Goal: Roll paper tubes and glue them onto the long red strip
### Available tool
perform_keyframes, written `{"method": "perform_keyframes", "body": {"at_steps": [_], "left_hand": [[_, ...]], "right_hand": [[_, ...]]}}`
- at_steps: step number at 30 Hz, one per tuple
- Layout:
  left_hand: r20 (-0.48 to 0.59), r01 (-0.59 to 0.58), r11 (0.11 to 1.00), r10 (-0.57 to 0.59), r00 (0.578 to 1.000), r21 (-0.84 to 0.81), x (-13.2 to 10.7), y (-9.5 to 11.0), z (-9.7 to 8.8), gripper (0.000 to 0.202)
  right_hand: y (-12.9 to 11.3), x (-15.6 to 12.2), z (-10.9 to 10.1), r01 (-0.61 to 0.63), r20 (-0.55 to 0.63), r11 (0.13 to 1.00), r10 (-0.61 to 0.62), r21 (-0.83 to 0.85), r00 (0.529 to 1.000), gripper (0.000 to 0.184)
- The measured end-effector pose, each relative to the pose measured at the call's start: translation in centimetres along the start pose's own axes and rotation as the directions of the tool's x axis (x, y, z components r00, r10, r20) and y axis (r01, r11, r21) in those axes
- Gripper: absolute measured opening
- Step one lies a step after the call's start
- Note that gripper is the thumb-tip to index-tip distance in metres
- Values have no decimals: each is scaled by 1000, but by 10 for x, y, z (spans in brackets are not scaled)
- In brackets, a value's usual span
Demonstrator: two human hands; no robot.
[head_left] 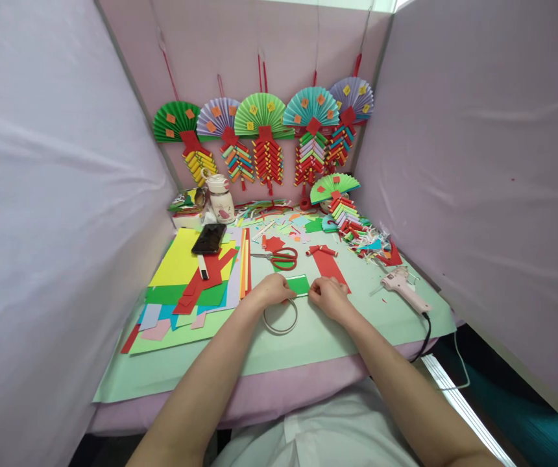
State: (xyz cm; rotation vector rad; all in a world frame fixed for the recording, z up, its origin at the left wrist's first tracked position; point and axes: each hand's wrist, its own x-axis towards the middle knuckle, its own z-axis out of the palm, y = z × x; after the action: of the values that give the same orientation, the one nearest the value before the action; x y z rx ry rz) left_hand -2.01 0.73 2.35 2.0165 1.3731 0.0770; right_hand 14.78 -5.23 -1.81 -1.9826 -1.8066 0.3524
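Observation:
A small green paper rectangle [298,284] lies on the pale green table cover [337,331], held at both ends. My left hand [273,290] grips its left end with curled fingers. My right hand [328,296] pinches its right end. Just below my left hand lies a roll of clear tape [279,319]. Behind the green piece are red-handled scissors [279,257] and a red paper strip [328,264].
A stack of coloured paper sheets [181,279] with a black phone [209,239] lies at left. A pink glue gun [403,287] with a black cord rests at right. Paper scraps, a white bottle [220,198] and fan decorations [264,136] fill the back. Pink partitions close in three sides.

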Motion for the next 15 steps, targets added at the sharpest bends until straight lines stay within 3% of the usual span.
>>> {"method": "perform_keyframes", "body": {"at_steps": [15], "left_hand": [[86, 33, 995, -41, 995, 96, 0, 17, -10, 22]], "right_hand": [[-5, 2, -5, -30, 58, 999, 32, -35, 998, 10]]}}
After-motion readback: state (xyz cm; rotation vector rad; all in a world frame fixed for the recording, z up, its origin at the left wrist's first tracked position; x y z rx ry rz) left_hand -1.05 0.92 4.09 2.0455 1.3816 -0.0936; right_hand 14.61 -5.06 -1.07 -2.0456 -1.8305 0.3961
